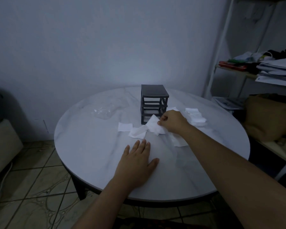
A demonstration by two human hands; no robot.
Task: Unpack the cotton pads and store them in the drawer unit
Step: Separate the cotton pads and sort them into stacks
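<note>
Low light, head view down onto a round pale table [89, 154].

Right hand [172, 122]: I see it reached forward with the fingers curled in tight. Thumb and fingertips pinch the upper edge of a crumpled white cotton pad [155, 128], which hangs below and to the left of the knuckles. Its lower part meets the tabletop.

Left hand [136, 161]: palm down and flat on the table, fingers straight and close together, thumb spread out to the side. It holds nothing. It lies nearer to me than the right hand and a little to its left.

Drawer unit [153, 103]: dark grey, upright, just beyond the right hand; the held pad overlaps its lower front corner in view. I cannot tell whether they touch.

Other pads:
- A rumpled pad [138, 133] lies just beyond the left fingertips.
- A flat square pad [125, 126] lies further out on the left.
- A stacked pile of pads [195, 117] sits just to the right of the right hand.
- Loose pads [178, 141] lie under the right forearm.

A clear plastic bag [106, 111] lies well to the left of the drawer unit, beyond the left hand.

A shelf rack [221, 47] with stacked papers [279, 70] stands far to the right.
</note>
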